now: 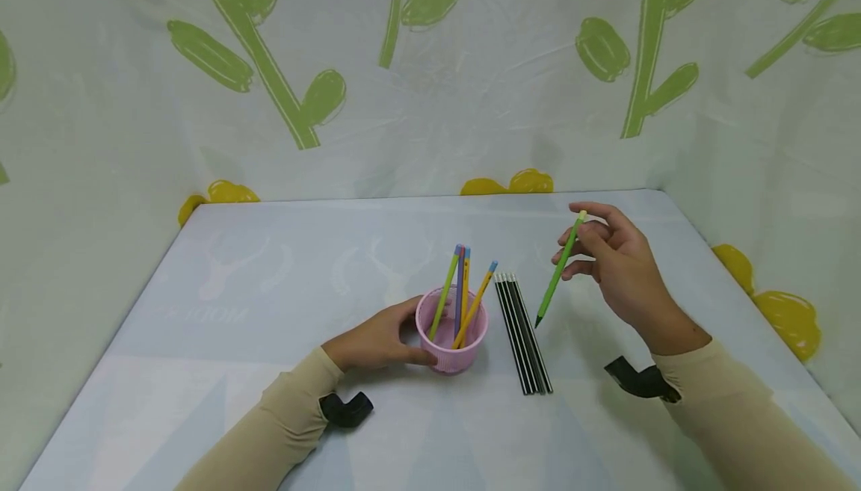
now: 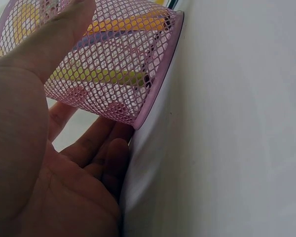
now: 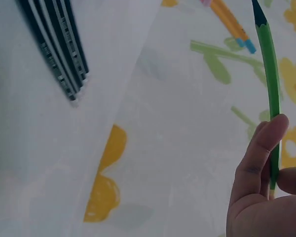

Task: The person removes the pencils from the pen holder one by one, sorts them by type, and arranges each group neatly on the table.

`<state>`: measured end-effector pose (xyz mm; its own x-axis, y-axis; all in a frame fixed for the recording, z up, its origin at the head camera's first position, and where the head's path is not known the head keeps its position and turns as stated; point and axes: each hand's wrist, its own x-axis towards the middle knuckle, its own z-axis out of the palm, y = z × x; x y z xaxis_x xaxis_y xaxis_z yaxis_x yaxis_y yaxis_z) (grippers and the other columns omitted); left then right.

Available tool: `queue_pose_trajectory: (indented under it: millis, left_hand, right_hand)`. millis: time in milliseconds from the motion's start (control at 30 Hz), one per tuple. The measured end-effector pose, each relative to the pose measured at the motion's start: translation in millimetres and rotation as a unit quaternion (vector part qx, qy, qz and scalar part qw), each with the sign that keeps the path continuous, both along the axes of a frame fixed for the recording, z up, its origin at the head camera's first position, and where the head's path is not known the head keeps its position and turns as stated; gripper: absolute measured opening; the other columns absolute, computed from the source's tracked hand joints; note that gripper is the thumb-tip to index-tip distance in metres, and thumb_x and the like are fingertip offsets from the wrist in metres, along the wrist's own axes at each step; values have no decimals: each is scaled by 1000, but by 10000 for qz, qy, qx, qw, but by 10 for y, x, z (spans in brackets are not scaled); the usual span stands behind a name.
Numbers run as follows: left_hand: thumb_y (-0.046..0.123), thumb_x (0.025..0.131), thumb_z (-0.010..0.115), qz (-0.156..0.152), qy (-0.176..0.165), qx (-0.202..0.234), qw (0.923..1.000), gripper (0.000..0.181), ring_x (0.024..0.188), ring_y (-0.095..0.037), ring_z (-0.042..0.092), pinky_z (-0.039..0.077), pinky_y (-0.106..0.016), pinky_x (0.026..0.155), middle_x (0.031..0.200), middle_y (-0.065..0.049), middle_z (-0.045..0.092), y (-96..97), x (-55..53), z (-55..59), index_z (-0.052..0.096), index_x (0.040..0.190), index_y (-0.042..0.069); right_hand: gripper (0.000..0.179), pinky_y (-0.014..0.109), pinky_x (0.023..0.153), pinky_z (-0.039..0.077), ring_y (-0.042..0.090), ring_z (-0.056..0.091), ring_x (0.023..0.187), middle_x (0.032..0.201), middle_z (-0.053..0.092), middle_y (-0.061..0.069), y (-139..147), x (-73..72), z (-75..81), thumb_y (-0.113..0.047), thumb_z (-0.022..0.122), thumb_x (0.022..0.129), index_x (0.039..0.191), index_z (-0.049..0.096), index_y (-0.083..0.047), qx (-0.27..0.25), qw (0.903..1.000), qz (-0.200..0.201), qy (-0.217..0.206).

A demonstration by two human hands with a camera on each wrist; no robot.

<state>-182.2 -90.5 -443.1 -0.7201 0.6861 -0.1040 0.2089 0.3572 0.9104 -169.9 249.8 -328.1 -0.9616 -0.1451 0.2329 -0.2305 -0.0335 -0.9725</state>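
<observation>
Nearest us on the bench, we find the left hand with thumb and fingers curled round the pink mesh cup, which stands upright; we judge that a knock or an uneven squeeze could tip it, since the coloured pencils leaning inside rise well above its rim. Just right of the cup, the dark pencils lie side by side in a row and, being loose, could scatter if brushed. Farther out and to the right, the right hand has the green pencil pinched between thumb and fingers close to its pale end, dark point slanting down; so high a hold, in our judgement, could let the point swing, and a slack pinch could drop it. From the head view we cannot tell how far that point clears the row, whereas the right wrist view puts pencil and row well apart and records lettering on the dark barrels. The left wrist view shows, through the mesh, a dark tip close to the cup's base, a detail the head view does not give. Farthest off stands the leaf-patterned wall.
</observation>
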Motion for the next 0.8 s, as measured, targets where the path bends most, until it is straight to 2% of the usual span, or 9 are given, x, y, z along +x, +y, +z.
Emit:
queue_pose_trajectory:
  millis: [167,267,367,467,600,800]
  left_hand:
    - [30,78,87,-7,2,21,10000,88,143,-6,37,27,-41,122,149,17,46,0,0,4,39,152,30]
    - [31,77,87,23,-24,10,10000,88,144,-6,36,26,-41,123,150,18,46,0,3,11,39,151,32]
    - [32,77,87,54,-42,-7,10000,87,144,-8,37,26,-43,123,149,17,47,-4,9,13,40,150,32]
    - [32,77,87,65,-55,-20,10000,87,144,-9,37,26,-43,123,150,16,47,-10,14,14,41,150,31]
    - [32,77,87,61,-71,-34,10000,88,144,-7,37,26,-42,123,150,17,46,-13,17,8,40,151,31]
    - [32,76,88,59,-1,-34,10000,88,142,-6,38,27,-41,122,149,18,47,-6,13,-2,40,151,31]
  right_hand:
    - [33,25,68,61,14,71,80,94,71,-2,161,-114,-101,-12,56,102,133,47,-17,763,9950,-248,-600]
    - [35,25,71,61,12,71,81,95,72,-8,263,-178,-178,-17,55,103,136,44,-16,1444,9848,-297,-918]
    - [42,26,74,60,13,71,83,98,71,-8,366,-243,-261,-21,54,104,142,40,-11,2035,9722,-153,-1147]
    - [49,27,75,59,15,70,83,104,70,5,457,-307,-345,-21,54,104,146,37,-3,2402,9609,83,-1374]
    - [53,28,76,59,16,67,83,115,65,23,563,-388,-464,-20,59,101,146,39,-1,2737,9465,249,-1693]
    - [55,30,76,59,13,67,85,122,60,28,715,-480,-608,-17,61,99,147,40,1,3136,9306,273,-1870]
